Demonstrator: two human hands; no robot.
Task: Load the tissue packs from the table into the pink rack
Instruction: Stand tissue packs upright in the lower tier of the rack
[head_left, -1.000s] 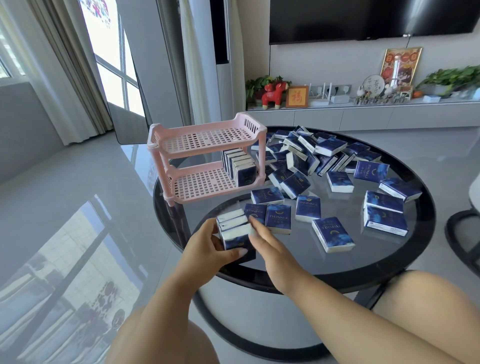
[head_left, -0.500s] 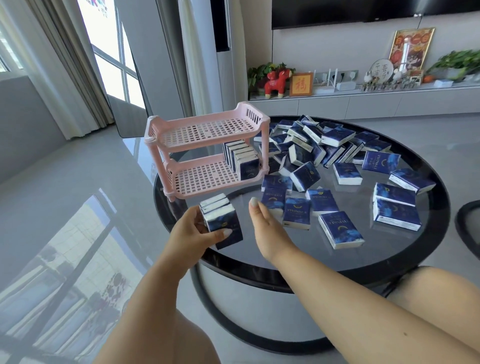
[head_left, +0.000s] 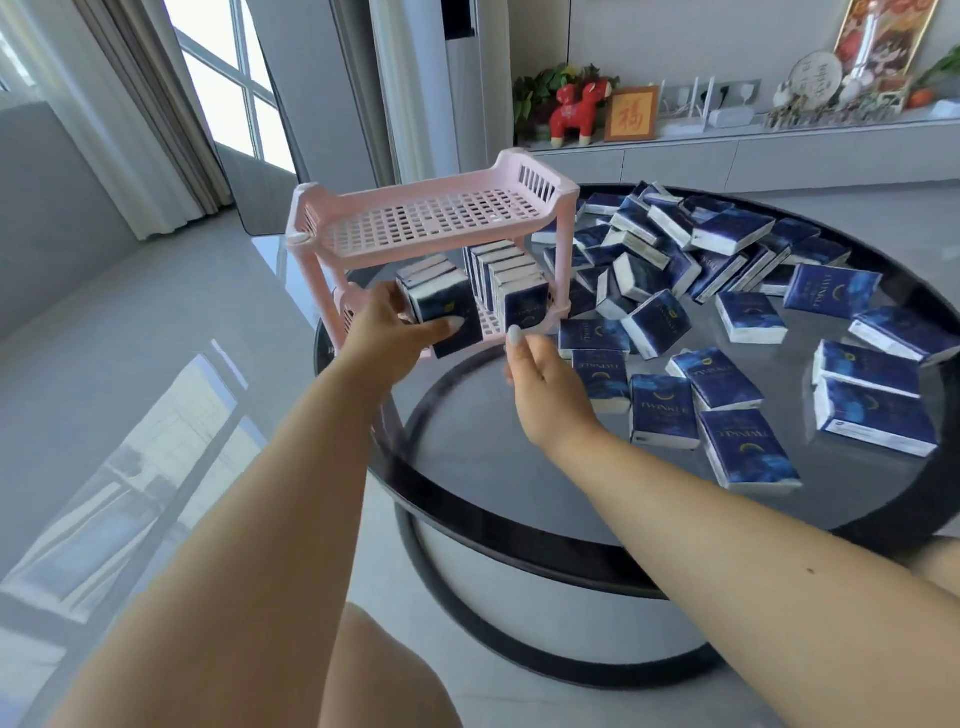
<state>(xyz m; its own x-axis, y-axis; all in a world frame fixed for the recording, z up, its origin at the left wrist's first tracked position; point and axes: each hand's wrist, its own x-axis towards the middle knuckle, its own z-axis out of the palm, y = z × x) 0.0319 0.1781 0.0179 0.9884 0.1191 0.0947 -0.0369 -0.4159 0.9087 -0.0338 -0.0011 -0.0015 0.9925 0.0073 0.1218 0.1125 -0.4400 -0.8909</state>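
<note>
My left hand (head_left: 387, 332), gripping a stack of dark-blue tissue packs (head_left: 441, 301), is now reaching the pink slatted plastic rack (head_left: 441, 218)'s lower shelf, while my right hand (head_left: 540, 371) is trailing relaxed and empty.

a stack of blue tissue packs (head_left: 441, 304) stood on edge at the pink rack's (head_left: 431, 221) lower shelf, beside a row of packs (head_left: 511, 283); more packs (head_left: 727, 332) lay scattered on the table.
</note>
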